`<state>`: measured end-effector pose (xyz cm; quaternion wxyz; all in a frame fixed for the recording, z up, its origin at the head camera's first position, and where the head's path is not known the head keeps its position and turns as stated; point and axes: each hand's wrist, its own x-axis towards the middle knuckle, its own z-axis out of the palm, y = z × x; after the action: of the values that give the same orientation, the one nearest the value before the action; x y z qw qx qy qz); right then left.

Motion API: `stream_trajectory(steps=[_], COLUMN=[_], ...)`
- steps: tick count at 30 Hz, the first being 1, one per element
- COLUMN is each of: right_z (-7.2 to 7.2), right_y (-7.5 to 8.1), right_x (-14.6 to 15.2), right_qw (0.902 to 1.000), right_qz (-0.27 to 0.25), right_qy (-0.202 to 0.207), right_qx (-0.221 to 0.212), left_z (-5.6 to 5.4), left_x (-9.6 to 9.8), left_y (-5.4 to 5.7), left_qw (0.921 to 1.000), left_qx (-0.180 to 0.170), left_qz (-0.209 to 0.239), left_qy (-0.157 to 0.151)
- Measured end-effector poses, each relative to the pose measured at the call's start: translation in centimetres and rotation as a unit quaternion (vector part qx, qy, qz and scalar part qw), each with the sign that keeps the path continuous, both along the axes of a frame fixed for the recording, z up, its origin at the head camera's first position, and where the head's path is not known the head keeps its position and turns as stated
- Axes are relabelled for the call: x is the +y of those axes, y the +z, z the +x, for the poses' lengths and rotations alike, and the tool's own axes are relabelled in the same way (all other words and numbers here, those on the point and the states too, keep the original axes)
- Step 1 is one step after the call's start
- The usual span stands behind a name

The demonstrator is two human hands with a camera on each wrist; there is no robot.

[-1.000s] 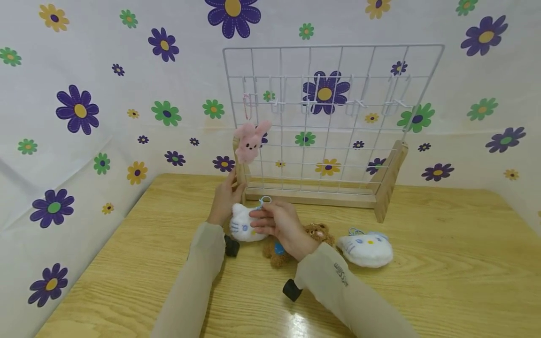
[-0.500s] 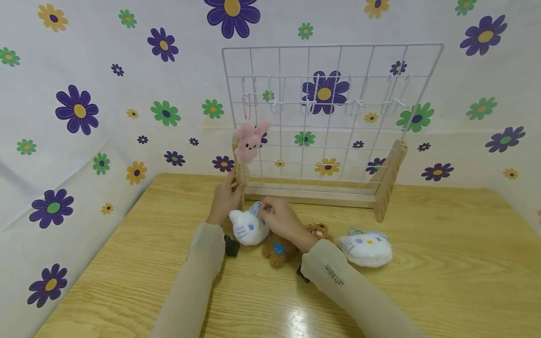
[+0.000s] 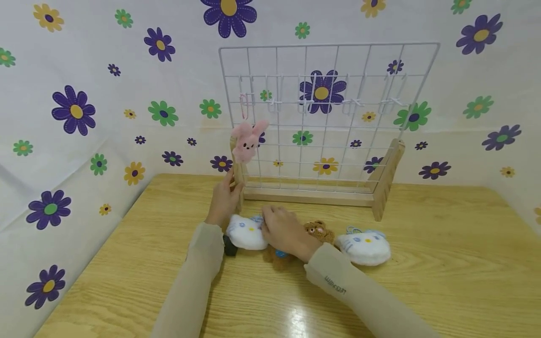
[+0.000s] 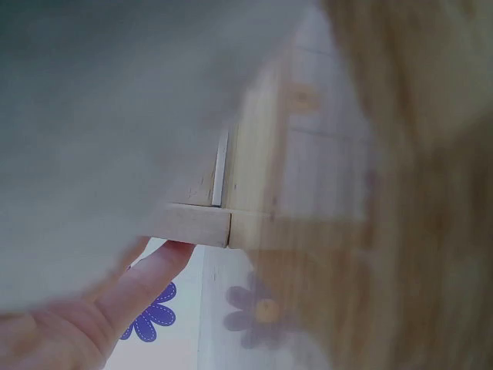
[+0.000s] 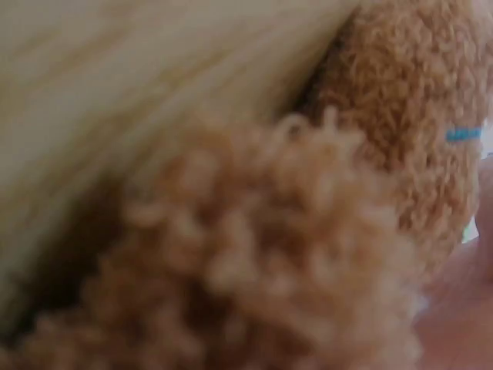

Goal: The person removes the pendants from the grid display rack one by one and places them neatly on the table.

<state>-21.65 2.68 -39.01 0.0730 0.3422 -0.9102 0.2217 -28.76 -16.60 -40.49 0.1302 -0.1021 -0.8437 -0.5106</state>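
Observation:
My left hand [image 3: 225, 199] grips the left wooden leg of the wire-grid rack [image 3: 313, 197], its fingertips against the wood. In the left wrist view, a finger [image 4: 150, 281] touches the end of a wooden bar [image 4: 196, 225]. A white cat plush keychain [image 3: 245, 233] with blue details lies tilted before that leg. My right hand [image 3: 284, 230] has curled fingers at the plush's blue bow and loop, pinching there; the fingertips are partly hidden. Beneath this hand lies a brown teddy bear plush [image 3: 319, 231], partly covered; its curly fur [image 5: 246, 254] fills the right wrist view.
A pink bunny plush [image 3: 246, 144] hangs by its strap from the leftmost of several white hooks on the grid. Another white cat plush [image 3: 365, 248] lies on the table [image 3: 444, 281] to the right. A flower-print cloth [image 3: 169, 141] backs the table.
My right hand has closed from loose fingers onto the cat plush's loop, then lowered slightly. The plush tipped up, then settled back down. My left hand has stayed at the rack's leg.

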Motion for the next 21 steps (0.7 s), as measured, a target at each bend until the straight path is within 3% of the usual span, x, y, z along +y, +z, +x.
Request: stream_trajectory(steps=[4,8,15,21], right_z=[-0.2,-0.1,0.9,1.8], right_y=[0.4,0.7,0.5,-0.1], right_x=[0.2,-0.2,-0.7,0.0], right_qw=[0.9981,0.9959,0.9941,0.9839], right_qz=[-0.046,-0.058,0.066,0.104], right_qy=[0.021,0.065,0.087,0.089], right_qx=[-0.035,-0.023,0.0,0.116], left_z=[0.0,0.0,0.1,-0.1], left_x=[-0.1,0.0,0.0,0.0], left_y=[0.0,0.0,-0.1,-0.1], left_qw=[1.0,0.9999,0.9999,0.9999], left_qx=[0.003,0.009,0.007,0.009], left_qz=[0.003,0.008,0.01,0.0], left_qy=[0.002,0.003,0.0,0.004])
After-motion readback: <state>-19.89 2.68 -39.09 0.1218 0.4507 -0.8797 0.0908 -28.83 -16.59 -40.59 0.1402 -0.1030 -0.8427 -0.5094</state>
